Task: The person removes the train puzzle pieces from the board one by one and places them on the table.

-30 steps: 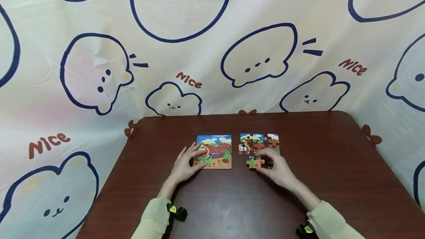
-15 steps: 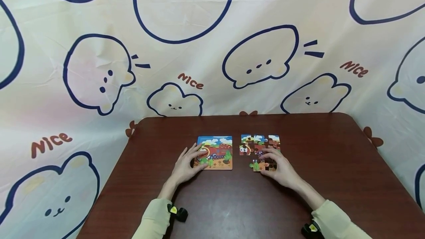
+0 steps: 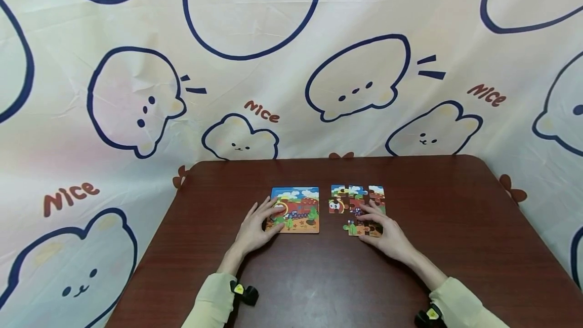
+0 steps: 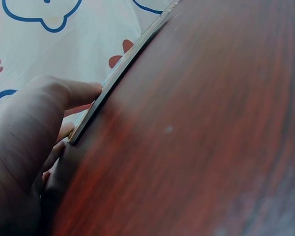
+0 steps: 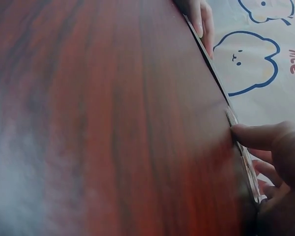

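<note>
A square picture board (image 3: 300, 216) with a colourful train scene lies left of centre in the head view. My left hand (image 3: 252, 227) rests on its left side, the thumb near its front corner and the fingers spread over its edge. On the right, jigsaw puzzle pieces (image 3: 355, 191) are laid out in loose rows. My right hand (image 3: 387, 232) is over their front right part, with a cactus puzzle piece (image 3: 352, 228) between thumb and fingers. In the right wrist view, the thumb touches the front edge of the pieces (image 5: 246, 169); several fingers lie beyond, partly hidden.
Everything lies flat on a dark brown wooden table (image 3: 305, 277). Behind it hangs a pale cloth (image 3: 287, 80) with blue-outlined animals. The train-eye piece (image 3: 337, 206) sits at the left of the loose rows.
My right hand has slid the cactus piece to the right and slightly towards the near side, up against the corner piece. The left hand keeps its place on the board.
</note>
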Available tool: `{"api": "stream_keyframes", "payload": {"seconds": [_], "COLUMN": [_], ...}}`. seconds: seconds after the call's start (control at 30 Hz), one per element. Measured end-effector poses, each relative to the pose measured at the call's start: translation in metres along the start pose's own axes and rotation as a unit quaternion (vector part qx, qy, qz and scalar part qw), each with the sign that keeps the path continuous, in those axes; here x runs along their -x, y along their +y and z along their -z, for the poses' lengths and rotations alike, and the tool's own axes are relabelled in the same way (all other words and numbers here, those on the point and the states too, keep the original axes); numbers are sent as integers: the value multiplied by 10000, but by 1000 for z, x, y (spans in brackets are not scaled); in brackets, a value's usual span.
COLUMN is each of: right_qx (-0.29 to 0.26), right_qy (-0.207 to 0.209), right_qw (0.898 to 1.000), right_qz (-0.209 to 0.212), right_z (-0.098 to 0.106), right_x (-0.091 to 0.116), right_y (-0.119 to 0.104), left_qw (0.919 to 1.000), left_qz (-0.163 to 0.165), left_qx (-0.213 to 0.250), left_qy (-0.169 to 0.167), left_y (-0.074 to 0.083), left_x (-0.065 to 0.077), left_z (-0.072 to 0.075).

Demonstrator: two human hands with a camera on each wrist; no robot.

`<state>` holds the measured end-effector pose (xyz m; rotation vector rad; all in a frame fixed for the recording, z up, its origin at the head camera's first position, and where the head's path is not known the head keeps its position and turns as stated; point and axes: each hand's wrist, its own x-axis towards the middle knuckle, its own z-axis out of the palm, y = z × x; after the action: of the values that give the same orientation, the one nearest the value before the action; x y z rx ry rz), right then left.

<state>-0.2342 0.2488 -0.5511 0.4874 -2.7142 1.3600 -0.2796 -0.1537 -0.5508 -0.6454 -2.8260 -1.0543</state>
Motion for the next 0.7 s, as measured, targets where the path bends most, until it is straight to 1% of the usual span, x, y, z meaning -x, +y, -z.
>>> {"api": "stream_keyframes", "payload": {"seconds": [0.17, 0.3, 0.43, 0.57, 0.7], "right_qx": [-11, 2, 45, 150, 180], "right_qy": [81, 209, 371, 623, 988], "right_qw": [10000, 9997, 9991, 9979, 9948], "right_qz": [56, 133, 196, 100, -153], "right_z": [-1, -2, -4, -4, -6], "right_x": [0, 1, 1, -3, -11], "right_y": [1, 2, 1, -6, -16], "left_qw": [10000, 10000, 9999, 9998, 9996], "left_qz": [62, 80, 60, 58, 75], "left_qx": [-22, 6, -82, -143, -154], "left_qy": [4, 17, 48, 84, 228], "left_y": [0, 1, 1, 0, -2], "left_x": [0, 1, 2, 3, 3], "left_z": [0, 0, -1, -2, -3]}}
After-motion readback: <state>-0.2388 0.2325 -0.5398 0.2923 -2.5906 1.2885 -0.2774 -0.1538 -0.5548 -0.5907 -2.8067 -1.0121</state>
